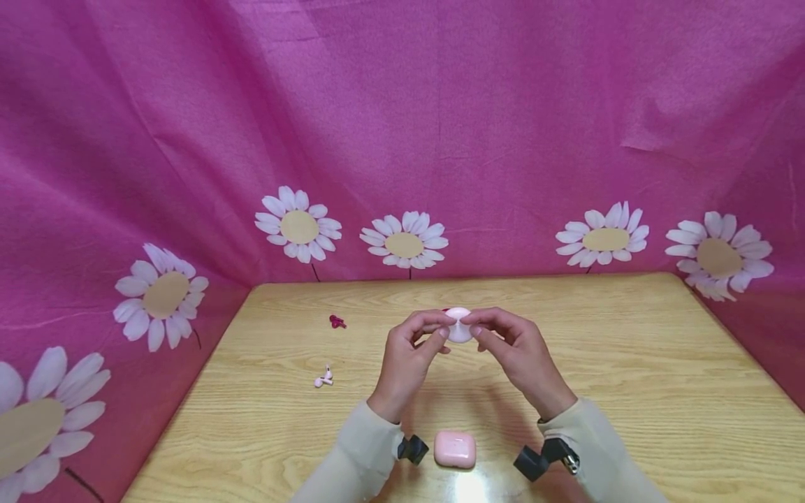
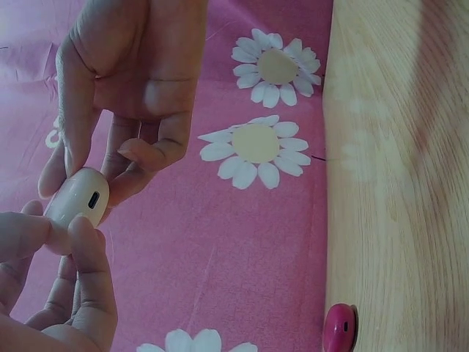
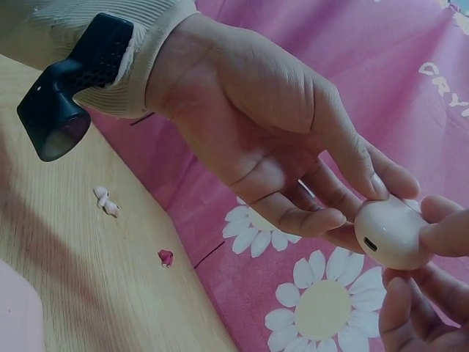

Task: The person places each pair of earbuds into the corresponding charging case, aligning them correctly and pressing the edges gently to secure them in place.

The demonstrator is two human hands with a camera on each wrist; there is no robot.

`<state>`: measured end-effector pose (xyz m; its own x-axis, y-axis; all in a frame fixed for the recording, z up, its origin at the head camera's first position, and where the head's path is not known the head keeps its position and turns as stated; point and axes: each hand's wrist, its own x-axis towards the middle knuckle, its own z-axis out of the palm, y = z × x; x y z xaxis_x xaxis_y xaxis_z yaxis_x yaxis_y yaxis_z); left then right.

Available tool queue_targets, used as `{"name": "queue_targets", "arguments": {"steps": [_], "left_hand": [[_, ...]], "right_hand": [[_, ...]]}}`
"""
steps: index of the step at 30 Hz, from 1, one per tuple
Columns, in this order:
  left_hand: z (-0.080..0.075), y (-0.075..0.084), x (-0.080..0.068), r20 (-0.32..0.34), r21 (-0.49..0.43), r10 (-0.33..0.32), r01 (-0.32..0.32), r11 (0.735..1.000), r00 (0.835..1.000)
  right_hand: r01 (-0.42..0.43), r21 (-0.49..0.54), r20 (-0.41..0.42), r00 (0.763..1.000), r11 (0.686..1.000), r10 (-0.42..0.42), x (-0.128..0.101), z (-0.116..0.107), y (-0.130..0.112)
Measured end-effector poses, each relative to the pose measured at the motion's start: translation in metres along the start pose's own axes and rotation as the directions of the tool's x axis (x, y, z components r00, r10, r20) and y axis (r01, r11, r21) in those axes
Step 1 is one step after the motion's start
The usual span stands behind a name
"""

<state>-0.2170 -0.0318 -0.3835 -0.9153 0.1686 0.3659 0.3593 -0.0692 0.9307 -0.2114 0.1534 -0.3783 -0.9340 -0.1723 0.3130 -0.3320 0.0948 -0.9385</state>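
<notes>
Both hands hold one glossy white earbud case above the far half of the table. My left hand pinches its left edge between thumb and fingers; my right hand pinches the opposite edge. In the left wrist view, the case shows a dark charging port on its rounded end. The right wrist view also shows the port on the case, with fingertips of both hands around it. Fingers cover part of the case, and its lid seam is hard to make out.
A pink earbud case lies near the front, between the forearms. Two pale earbuds and dark red earbuds lie on the left of the wooden table. A magenta case stands behind the hands. Flowered pink cloth encloses the table.
</notes>
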Motion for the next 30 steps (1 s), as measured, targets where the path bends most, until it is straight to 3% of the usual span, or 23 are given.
{"name": "queue_targets", "arguments": {"steps": [12,15,30], "left_hand": [[0.0022,0.0094,-0.0008,-0.019,-0.003,-0.065,0.065,0.998,0.998],[0.0013,0.0029,0.0005,-0.016,0.001,-0.055,0.055,0.998,0.998],[0.0014,0.0047,-0.0006,-0.014,-0.017,-0.07,0.07,0.997,0.997]], "right_hand": [[-0.017,-0.011,0.004,1.0,1.0,0.017,0.0004,0.0006,-0.0008],[-0.019,-0.011,0.005,1.0,1.0,0.019,0.0002,0.0005,-0.0006],[0.009,0.022,0.002,1.0,1.0,-0.01,0.0001,0.0005,-0.0004]]}}
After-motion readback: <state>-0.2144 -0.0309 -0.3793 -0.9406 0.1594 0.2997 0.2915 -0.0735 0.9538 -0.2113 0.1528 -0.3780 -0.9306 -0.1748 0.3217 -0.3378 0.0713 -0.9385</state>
